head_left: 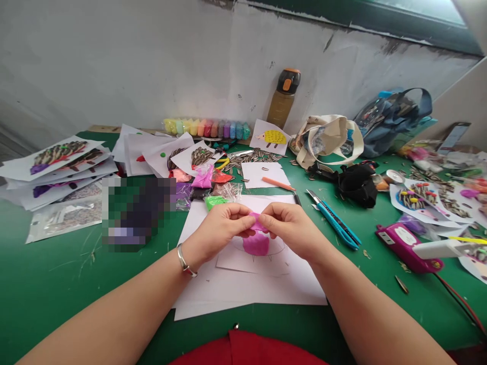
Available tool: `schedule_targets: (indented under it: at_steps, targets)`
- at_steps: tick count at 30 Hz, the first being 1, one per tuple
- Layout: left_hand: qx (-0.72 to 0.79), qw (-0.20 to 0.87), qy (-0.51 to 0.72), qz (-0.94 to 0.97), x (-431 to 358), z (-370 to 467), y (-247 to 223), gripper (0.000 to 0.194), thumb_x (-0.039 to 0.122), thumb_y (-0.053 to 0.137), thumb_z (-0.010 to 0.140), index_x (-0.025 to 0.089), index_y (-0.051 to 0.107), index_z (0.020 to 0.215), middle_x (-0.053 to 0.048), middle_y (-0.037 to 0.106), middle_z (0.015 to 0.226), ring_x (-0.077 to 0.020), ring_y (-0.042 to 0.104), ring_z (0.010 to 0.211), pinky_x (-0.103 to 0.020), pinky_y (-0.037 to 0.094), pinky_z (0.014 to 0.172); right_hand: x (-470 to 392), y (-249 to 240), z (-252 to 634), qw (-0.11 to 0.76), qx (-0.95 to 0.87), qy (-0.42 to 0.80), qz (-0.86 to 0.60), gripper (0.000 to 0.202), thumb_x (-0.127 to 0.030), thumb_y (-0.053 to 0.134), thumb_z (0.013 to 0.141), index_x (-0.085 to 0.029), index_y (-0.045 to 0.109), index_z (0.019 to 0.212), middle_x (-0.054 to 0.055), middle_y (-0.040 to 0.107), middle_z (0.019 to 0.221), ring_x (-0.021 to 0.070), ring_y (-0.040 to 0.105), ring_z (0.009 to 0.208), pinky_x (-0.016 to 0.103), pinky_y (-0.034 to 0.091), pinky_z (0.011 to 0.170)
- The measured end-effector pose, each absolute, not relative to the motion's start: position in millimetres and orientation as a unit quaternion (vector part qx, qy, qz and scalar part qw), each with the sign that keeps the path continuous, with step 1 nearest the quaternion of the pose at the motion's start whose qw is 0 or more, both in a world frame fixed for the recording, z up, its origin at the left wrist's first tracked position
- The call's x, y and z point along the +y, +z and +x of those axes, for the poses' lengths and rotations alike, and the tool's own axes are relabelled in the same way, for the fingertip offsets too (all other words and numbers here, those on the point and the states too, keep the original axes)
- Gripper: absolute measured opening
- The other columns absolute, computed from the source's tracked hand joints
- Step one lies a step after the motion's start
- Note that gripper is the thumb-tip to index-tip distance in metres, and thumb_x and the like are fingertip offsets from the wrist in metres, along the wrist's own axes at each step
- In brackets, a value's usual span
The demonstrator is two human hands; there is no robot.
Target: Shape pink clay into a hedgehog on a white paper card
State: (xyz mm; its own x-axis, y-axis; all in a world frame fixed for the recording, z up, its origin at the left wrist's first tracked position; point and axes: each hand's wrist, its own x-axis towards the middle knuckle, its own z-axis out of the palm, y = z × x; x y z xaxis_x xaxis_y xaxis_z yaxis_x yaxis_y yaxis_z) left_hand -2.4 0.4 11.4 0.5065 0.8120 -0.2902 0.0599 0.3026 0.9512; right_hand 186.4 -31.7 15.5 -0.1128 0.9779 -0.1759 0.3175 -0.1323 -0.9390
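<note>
Between the fingertips of my left hand [232, 220] and my right hand [280, 223] is a pinched piece of pink modelling clay [259, 221]. Both hands are closed on it, thumbs pressed close together. Just below lies a flattened patch of pink clay [256, 245] on a small white sheet [232, 261] with a pencil outline. That sheet rests on larger white paper [213, 294]. Behind my left hand sit small packets of clay, among them a green one [215, 203] and a pink one [203, 176].
Blue cutters [335, 220] and an orange crayon-like stick [279, 183] lie to the right and ahead. Sunflower seeds [253, 158] are scattered behind. Stacked seed pictures [57, 162] stand left; a magenta glue-gun-like device [409, 246] is right. A bottle [283, 99] leans by the wall.
</note>
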Motion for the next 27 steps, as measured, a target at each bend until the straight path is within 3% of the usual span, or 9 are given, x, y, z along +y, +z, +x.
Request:
schedule_targets:
  at_steps: [3, 7, 12, 15, 21, 27]
  targets:
    - [0.415, 0.675, 0.275, 0.544, 1.2, -3.3, 12.2, 0.022, 0.033, 0.076, 0.081, 0.012, 0.071, 0.083, -0.003, 0.069, 0.077, -0.0125, 0.066, 0.069, -0.024, 0.055, 0.067, -31.5, 18.0, 186.7, 0.318, -0.551, 0.523, -0.568, 0.032, -0.049, 0.069, 0.083, -0.017, 0.069, 0.078, 0.001, 0.065, 0.069, 0.0145, 0.058, 0.064, 0.027, 0.043, 0.06]
    - [0.414, 0.68, 0.267, 0.543, 0.4, -3.6, 13.3, 0.024, 0.035, 0.076, 0.081, 0.012, 0.07, 0.083, -0.003, 0.069, 0.077, -0.012, 0.066, 0.067, -0.023, 0.054, 0.065, -30.7, 18.4, 186.2, 0.314, -0.553, 0.53, -0.56, 0.038, -0.055, 0.07, 0.081, -0.017, 0.072, 0.081, 0.002, 0.067, 0.07, 0.0153, 0.059, 0.066, 0.028, 0.044, 0.062]
    - [0.405, 0.704, 0.266, 0.518, -0.7, -2.2, 12.4, 0.036, 0.049, 0.073, 0.083, 0.013, 0.067, 0.081, -0.003, 0.068, 0.073, -0.014, 0.067, 0.071, -0.025, 0.055, 0.069, -31.5, 16.6, 183.1, 0.343, -0.557, 0.49, -0.576, 0.028, -0.042, 0.067, 0.082, -0.018, 0.064, 0.068, -0.001, 0.06, 0.064, 0.013, 0.054, 0.06, 0.026, 0.042, 0.057]
    - [0.411, 0.712, 0.265, 0.503, -0.7, -1.9, 11.1, 0.033, 0.042, 0.079, 0.078, 0.014, 0.069, 0.092, -0.003, 0.07, 0.078, -0.0142, 0.067, 0.073, -0.027, 0.055, 0.072, -32.2, 16.8, 182.2, 0.348, -0.557, 0.476, -0.586, 0.027, -0.04, 0.066, 0.082, -0.019, 0.062, 0.066, -0.001, 0.059, 0.062, 0.0128, 0.053, 0.058, 0.026, 0.041, 0.055]
    - [0.407, 0.699, 0.278, 0.518, 0.3, -3.4, 14.0, 0.026, 0.035, 0.08, 0.076, 0.013, 0.069, 0.083, -0.003, 0.068, 0.076, -0.0126, 0.064, 0.069, -0.026, 0.054, 0.069, -31.0, 17.5, 186.2, 0.338, -0.534, 0.54, -0.555, 0.032, -0.049, 0.07, 0.081, -0.017, 0.071, 0.078, 0.002, 0.065, 0.064, 0.0146, 0.057, 0.062, 0.028, 0.044, 0.061]
    - [0.393, 0.709, 0.247, 0.531, -0.7, -3.7, 10.8, 0.039, 0.052, 0.072, 0.082, 0.014, 0.067, 0.085, -0.004, 0.069, 0.077, -0.0148, 0.067, 0.071, -0.027, 0.054, 0.069, -32.1, 16.5, 185.0, 0.346, -0.537, 0.528, -0.56, 0.033, -0.046, 0.07, 0.082, -0.017, 0.063, 0.068, -0.001, 0.06, 0.062, 0.0119, 0.054, 0.057, 0.026, 0.041, 0.055]
